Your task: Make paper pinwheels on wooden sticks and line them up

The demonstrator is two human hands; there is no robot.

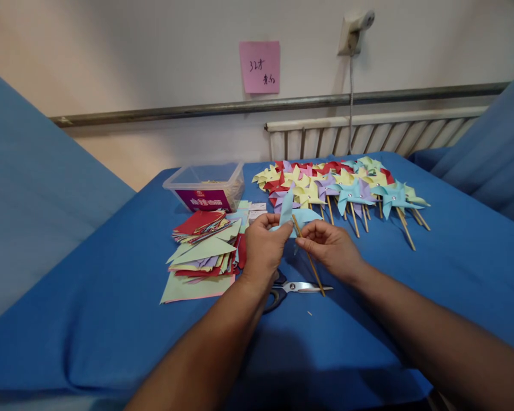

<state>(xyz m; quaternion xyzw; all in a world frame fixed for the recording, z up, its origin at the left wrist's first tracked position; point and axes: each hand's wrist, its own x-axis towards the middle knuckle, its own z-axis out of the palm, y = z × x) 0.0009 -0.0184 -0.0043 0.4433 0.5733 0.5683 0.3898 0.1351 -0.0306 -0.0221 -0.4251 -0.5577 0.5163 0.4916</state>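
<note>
In the middle of the head view I hold a light blue paper pinwheel above the table. My left hand pinches it between thumb and fingers, close to the top of its thin wooden stick. The stick slants down to the right. My right hand is closed from the other side, thumb and forefinger at the pinwheel's lower edge beside the stick; its fingertips partly hide what they grip. Below lie scissors with dark handles, blades pointing right, the handles partly hidden by my left forearm.
Finished pinwheels in several colours lie in a heap at the back right. Stacked coloured paper sits left of my hands, behind it a clear plastic box. The blue-covered table meets a wall with a radiator and pipe.
</note>
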